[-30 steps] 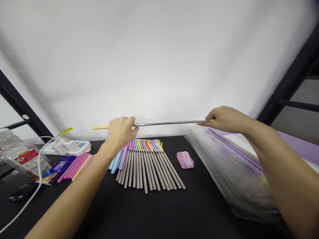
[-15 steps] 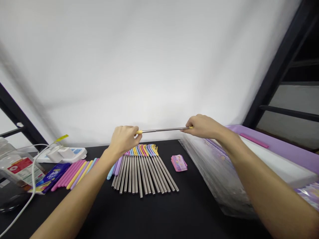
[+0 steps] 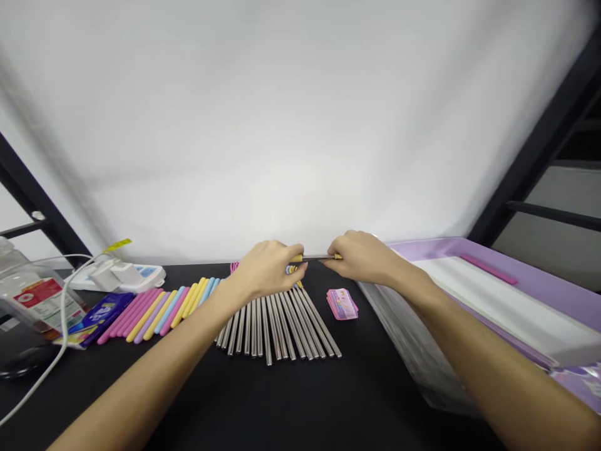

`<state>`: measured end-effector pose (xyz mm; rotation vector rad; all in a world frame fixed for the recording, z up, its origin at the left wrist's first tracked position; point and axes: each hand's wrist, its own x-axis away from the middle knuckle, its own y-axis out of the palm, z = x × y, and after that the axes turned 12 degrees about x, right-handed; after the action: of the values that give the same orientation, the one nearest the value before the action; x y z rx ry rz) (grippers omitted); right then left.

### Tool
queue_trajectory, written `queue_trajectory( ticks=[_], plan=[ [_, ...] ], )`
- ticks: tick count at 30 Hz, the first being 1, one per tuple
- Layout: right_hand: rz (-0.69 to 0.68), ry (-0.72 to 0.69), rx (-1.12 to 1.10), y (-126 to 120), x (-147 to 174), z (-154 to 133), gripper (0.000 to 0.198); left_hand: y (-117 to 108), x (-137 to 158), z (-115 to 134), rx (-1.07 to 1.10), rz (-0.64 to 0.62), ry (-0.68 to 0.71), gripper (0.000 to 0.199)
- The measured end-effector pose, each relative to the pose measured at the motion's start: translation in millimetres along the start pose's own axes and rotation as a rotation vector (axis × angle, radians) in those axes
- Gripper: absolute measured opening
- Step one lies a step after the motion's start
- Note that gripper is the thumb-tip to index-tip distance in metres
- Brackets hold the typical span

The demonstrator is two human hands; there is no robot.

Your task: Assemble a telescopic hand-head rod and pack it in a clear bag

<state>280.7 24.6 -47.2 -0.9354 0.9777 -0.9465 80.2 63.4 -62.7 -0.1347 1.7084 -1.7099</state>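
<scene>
A thin telescopic metal rod [image 3: 315,257] with yellow ends is held level between my hands, above the black table. My left hand [image 3: 270,268] is closed around its left yellow end, thumb and fingers pinching it. The right yellow end is pinched by my right hand [image 3: 359,257]. Only a short length of metal shows between them. Below my left hand lies a fanned row of steel rods [image 3: 282,326], whose coloured far ends are partly hidden by that hand. Pastel sticks [image 3: 164,310] in pink, yellow, purple and blue lie to the left, partly behind my left forearm.
A stack of pink cards [image 3: 342,304] lies right of the rods. Clear plastic bags [image 3: 399,332] and a purple tray [image 3: 441,245] occupy the right. At left are a power strip [image 3: 150,275], a white cable [image 3: 63,326], a blue packet [image 3: 101,319] and a clear container [image 3: 42,300].
My hands have come closer together, and the rod between them has shortened from a long span to a short one. My left hand moved right, uncovering more pastel sticks.
</scene>
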Motion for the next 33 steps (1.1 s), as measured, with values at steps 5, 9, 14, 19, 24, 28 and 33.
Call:
queue_trajectory(
  ticks=[5, 9, 14, 19, 24, 28, 33],
  plan=[
    [-0.031, -0.137, -0.247, -10, 5, 14, 0.037, -19, 3, -12, 0.174, -0.04, 0.088, 0.032],
    [-0.193, -0.233, -0.459, -22, 13, 31, 0.029, -20, 3, -17, 0.139, -0.009, 0.097, 0.026],
    [-0.296, -0.088, -0.477, -30, 27, 69, 0.044, -5, 2, -7, 0.063, 0.007, 0.041, 0.019],
    [-0.469, 0.3, -0.276, -26, 42, 103, 0.031, 21, -1, 11, 0.062, -0.045, 0.076, 0.031],
    [-0.699, 0.47, -0.351, -12, 38, 98, 0.023, 40, -6, 19, 0.049, -0.102, 0.086, 0.033],
    [-0.732, 0.466, -0.265, -3, 27, 84, 0.024, 40, -5, 18, 0.066, -0.111, 0.082, 0.033],
    [-0.692, 0.447, -0.231, 1, 22, 81, 0.013, 32, -4, 15, 0.078, -0.112, 0.047, 0.032]
  ],
)
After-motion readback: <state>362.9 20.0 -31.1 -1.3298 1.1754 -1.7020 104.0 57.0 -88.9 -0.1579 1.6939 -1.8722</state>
